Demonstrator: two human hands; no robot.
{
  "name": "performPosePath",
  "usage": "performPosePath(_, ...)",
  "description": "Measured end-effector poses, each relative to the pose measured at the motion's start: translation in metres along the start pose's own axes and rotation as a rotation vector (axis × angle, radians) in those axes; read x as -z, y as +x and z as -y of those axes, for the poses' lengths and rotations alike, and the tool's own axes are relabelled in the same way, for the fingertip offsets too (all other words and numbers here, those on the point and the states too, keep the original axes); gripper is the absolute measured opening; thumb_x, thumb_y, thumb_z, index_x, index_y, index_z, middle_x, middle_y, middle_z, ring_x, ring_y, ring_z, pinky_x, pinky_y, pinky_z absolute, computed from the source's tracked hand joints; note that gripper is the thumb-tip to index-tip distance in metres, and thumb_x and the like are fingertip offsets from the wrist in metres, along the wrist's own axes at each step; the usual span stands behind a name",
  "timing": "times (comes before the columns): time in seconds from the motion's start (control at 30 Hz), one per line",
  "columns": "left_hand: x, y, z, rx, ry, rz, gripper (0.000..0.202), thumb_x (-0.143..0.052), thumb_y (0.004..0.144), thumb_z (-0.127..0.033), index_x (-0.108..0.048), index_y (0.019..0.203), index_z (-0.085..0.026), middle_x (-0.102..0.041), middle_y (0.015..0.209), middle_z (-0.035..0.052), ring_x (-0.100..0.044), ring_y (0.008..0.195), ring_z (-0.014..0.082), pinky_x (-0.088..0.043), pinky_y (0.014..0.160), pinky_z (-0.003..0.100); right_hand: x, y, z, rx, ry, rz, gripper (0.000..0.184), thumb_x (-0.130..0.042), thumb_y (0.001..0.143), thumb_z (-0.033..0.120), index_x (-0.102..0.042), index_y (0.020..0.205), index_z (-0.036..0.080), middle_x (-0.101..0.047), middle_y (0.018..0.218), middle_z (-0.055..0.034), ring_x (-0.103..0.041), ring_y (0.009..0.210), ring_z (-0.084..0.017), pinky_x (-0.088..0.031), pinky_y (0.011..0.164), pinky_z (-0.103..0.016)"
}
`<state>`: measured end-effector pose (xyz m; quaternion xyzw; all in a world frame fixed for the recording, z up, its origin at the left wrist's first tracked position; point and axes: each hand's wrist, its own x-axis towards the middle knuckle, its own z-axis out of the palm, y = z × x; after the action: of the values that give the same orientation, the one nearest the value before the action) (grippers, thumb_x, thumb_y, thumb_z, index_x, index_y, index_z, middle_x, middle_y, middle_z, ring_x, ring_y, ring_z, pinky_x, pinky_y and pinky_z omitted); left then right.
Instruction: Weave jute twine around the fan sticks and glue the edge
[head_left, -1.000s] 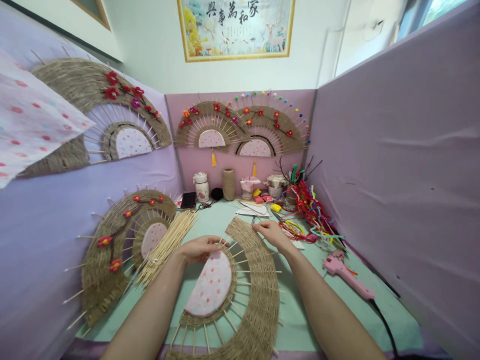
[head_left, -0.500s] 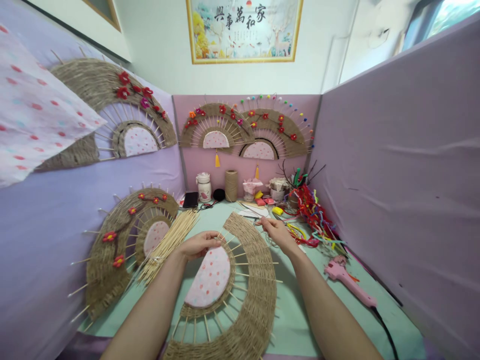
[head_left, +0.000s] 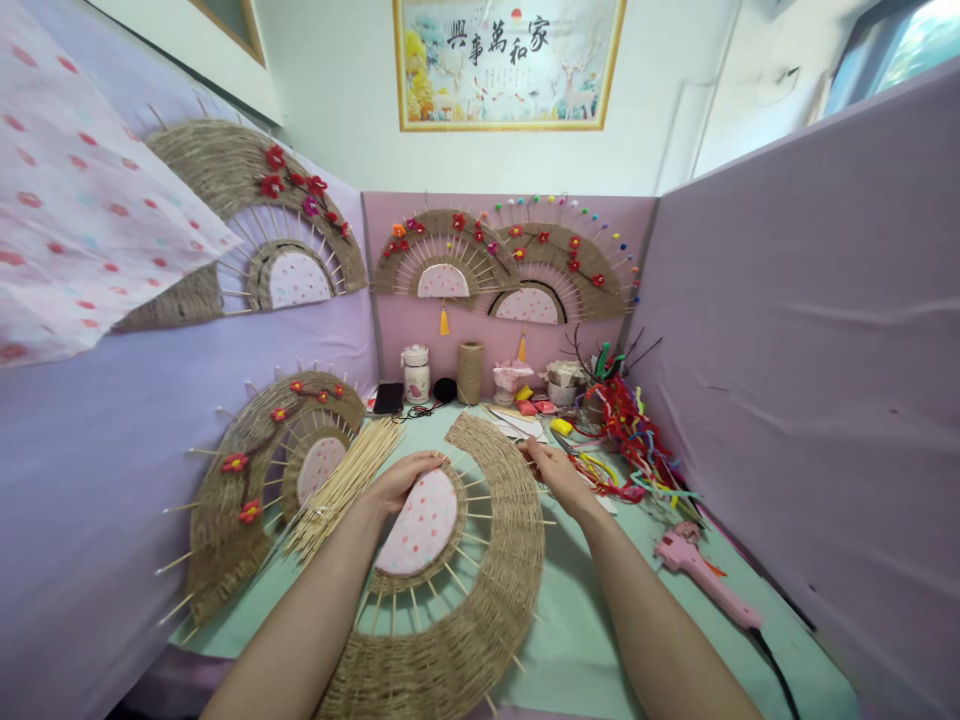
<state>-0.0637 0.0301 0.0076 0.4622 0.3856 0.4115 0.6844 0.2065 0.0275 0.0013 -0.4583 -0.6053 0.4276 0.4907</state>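
Fan (head_left: 487, 590) of woven cord is over the green surface (head_left: 585, 625), straight side slanting from the far end down toward near left, curve bulging right. Left hand (head_left: 409, 480) has its grip closed on the far end of the inner part, right by the spotted half-round (head_left: 418, 525). Right hand (head_left: 549, 470) is the one nearer the outer band (head_left: 517, 500): fingertips bunched close together just beside its far end, so the band is immediately left of them. Can't tell whether that grip's pinching the edge or some thin strand tbh.
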Motion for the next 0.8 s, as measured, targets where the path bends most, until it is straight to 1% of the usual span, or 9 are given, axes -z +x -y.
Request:
performPosePath(0.1, 0.000, 0.002, 0.001, -0.008, -0.003, -0.025, 0.019, -0.075, 0.064, -0.022, -0.064, 0.076, -0.013, -0.065, 0.067, 0.0009, -0.060, 0.054, 0.0102, -0.046, 0.053, 0.019, 0.000, 0.001, -0.002, 0.019, 0.029, -0.050, 0.060, -0.048, 0.075, 0.067, -0.070, 0.092, 0.014, -0.057, 0.065, -0.0013, -0.039, 0.051, -0.011, -0.029, 0.048, -0.023)
performPosePath(0.17, 0.000, 0.002, 0.002, -0.011, -0.001, -0.041, 0.019, -0.075, 0.064, -0.022, -0.064, 0.076, -0.013, -0.065, 0.066, 0.0009, -0.059, 0.053, 0.0102, -0.046, 0.052, 0.020, 0.002, 0.002, -0.002, 0.038, 0.014, -0.080, 0.060, -0.047, 0.076, 0.067, -0.070, 0.089, 0.013, -0.056, 0.065, -0.0006, -0.039, 0.051, -0.011, -0.030, 0.048, -0.023)
performPosePath(0.23, 0.000, 0.003, 0.003, -0.018, 0.002, -0.062, 0.019, -0.075, 0.064, -0.023, -0.063, 0.074, -0.013, -0.064, 0.063, 0.0003, -0.059, 0.052, 0.0100, -0.046, 0.052, 0.019, 0.003, 0.001, 0.000, 0.078, -0.051, -0.114, 0.060, -0.045, 0.077, 0.067, -0.070, 0.084, 0.014, -0.057, 0.064, -0.0011, -0.043, 0.053, -0.012, -0.033, 0.052, -0.024)
performPosePath(0.37, -0.002, 0.003, 0.003, -0.041, 0.011, -0.120, 0.020, -0.075, 0.064, -0.025, -0.061, 0.071, -0.014, -0.062, 0.057, -0.0020, -0.057, 0.047, 0.0094, -0.043, 0.046, 0.018, 0.005, -0.004, 0.007, 0.206, -0.247, -0.212, 0.056, -0.043, 0.081, 0.062, -0.071, 0.079, 0.014, -0.062, 0.067, -0.0041, -0.054, 0.066, -0.018, -0.040, 0.063, -0.027)
performPosePath(0.47, -0.003, 0.003, 0.002, -0.065, 0.012, -0.168, 0.020, -0.075, 0.063, -0.026, -0.061, 0.072, -0.014, -0.061, 0.055, -0.0026, -0.055, 0.044, 0.0091, -0.040, 0.043, 0.018, 0.004, -0.007, 0.010, 0.262, -0.323, -0.256, 0.052, -0.043, 0.083, 0.059, -0.070, 0.077, 0.014, -0.062, 0.065, -0.0038, -0.055, 0.066, -0.018, -0.040, 0.063, -0.027)
performPosePath(0.67, -0.001, 0.003, -0.001, -0.104, -0.012, -0.230, 0.020, -0.075, 0.062, -0.024, -0.061, 0.072, -0.014, -0.061, 0.055, -0.0020, -0.056, 0.045, 0.0096, -0.041, 0.044, 0.018, 0.003, -0.007, 0.009, 0.267, -0.320, -0.255, 0.047, -0.045, 0.084, 0.055, -0.068, 0.076, 0.014, -0.060, 0.060, -0.0021, -0.054, 0.060, -0.016, -0.039, 0.059, -0.025)
performPosePath(0.8, 0.000, 0.004, -0.001, -0.110, -0.042, -0.250, 0.019, -0.075, 0.062, -0.024, -0.061, 0.072, -0.013, -0.062, 0.056, -0.0018, -0.056, 0.044, 0.0091, -0.043, 0.046, 0.018, 0.003, -0.006, 0.010, 0.269, -0.306, -0.264, 0.044, -0.047, 0.083, 0.053, -0.065, 0.069, 0.015, -0.061, 0.060, -0.0021, -0.053, 0.060, -0.016, -0.039, 0.059, -0.025)
